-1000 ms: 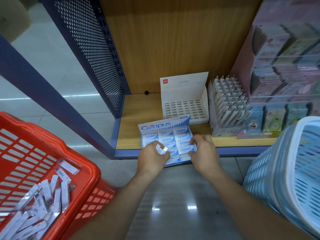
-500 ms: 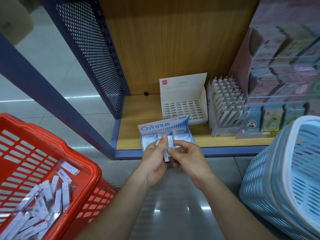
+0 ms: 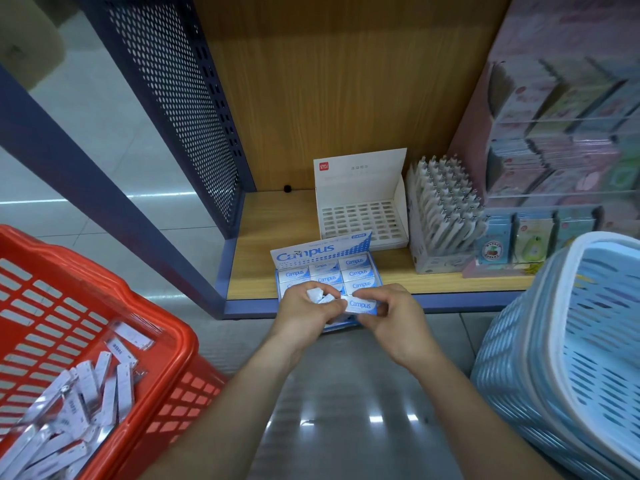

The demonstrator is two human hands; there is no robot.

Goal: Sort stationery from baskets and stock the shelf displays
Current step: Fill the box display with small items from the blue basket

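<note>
A blue and white Campus display box full of erasers sits at the front edge of the wooden shelf. Just in front of it, my left hand grips a few white erasers in its curled fingers. My right hand pinches one Campus eraser, label up, held flat beside the left hand's fingers. Both hands hover over the box's near end, hiding its front rows.
A red basket with several white packaged strips stands at the left. A light blue basket stands at the right. On the shelf are an empty white slotted tray, a pen display and pastel packs.
Both hands lifted off the box and came together. The eraser held upright between them half a second ago is now turned flat in my right hand, label up.
</note>
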